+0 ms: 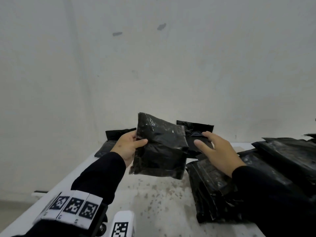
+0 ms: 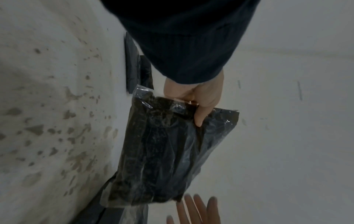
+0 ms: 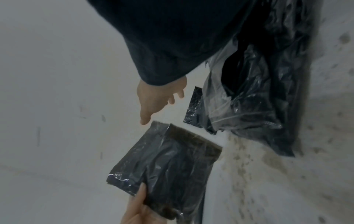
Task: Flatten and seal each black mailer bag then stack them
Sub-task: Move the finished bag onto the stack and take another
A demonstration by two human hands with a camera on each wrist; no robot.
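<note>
A black mailer bag (image 1: 160, 147) (image 2: 168, 153) (image 3: 168, 165) hangs in the air above the table. My left hand (image 1: 130, 144) (image 2: 195, 97) pinches its left edge, thumb on the front. Just right of the bag my right hand (image 1: 215, 149) (image 3: 155, 101) hovers with fingers spread and straight, holding nothing. A pile of black mailer bags (image 1: 256, 177) (image 3: 258, 91) lies on the right of the table under my right arm. One flat black bag (image 1: 112, 141) lies at the far left, and another (image 1: 196, 132) lies at the back, behind the held bag.
The white table (image 1: 153, 202) has brown stains across its middle and ends at a plain white wall (image 1: 153, 65). Its left edge runs diagonally near my left forearm. A white tagged device (image 1: 123, 223) sits at the bottom of the head view.
</note>
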